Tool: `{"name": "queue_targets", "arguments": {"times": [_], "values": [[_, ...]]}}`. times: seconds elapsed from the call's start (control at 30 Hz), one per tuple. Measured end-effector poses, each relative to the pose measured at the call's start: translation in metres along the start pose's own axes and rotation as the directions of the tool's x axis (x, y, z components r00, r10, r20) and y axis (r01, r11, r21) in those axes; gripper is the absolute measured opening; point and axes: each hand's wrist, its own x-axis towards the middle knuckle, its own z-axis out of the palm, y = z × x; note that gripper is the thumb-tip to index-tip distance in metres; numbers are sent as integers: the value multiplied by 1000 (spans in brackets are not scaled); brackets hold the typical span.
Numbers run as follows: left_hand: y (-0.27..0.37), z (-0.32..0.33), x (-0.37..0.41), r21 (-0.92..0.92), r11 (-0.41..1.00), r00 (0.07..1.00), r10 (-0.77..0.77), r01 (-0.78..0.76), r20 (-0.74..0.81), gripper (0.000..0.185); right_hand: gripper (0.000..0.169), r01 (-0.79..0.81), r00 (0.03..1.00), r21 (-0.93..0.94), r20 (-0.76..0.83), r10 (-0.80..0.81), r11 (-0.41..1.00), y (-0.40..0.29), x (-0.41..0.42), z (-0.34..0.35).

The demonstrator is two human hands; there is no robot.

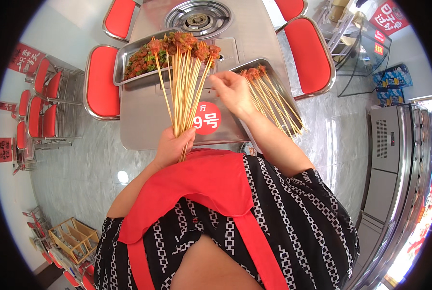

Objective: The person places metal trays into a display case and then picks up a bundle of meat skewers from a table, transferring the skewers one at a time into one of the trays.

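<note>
My left hand [176, 144] grips the lower ends of a thick bundle of bamboo skewers [184, 94]. Sauce-coated meat with green bits [181, 42] clusters at their upper tips, partly over a metal tray [120, 74] of loose meat and green vegetable [143, 59]. My right hand [234, 90] hovers between the bundle and a second metal tray [292, 105], fingers curled; whether it pinches anything is not clear. In that second tray several more skewers [270, 101] lie with their meat ends [254, 72] at the far side and their bare sticks over the near rim.
A gas burner [197, 19] is set into the steel table [143, 134] at its far end. Red chairs [102, 83] flank the table, another red chair [306, 54] at right. A steel refrigerated cabinet [384, 145] stands far right; a wooden rack [73, 239] is behind on the left.
</note>
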Motion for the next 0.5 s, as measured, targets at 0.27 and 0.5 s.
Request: {"name": "queue_targets", "arguments": {"times": [0.27, 0.5], "values": [[-3, 4, 0, -40, 999, 999, 21, -23, -44, 16, 20, -232, 971, 257, 112, 209, 938, -28, 1, 9], [-6, 4, -1, 44, 998, 996, 42, -39, -77, 20, 14, -338, 941, 264, 124, 316, 903, -28, 1, 6]]}}
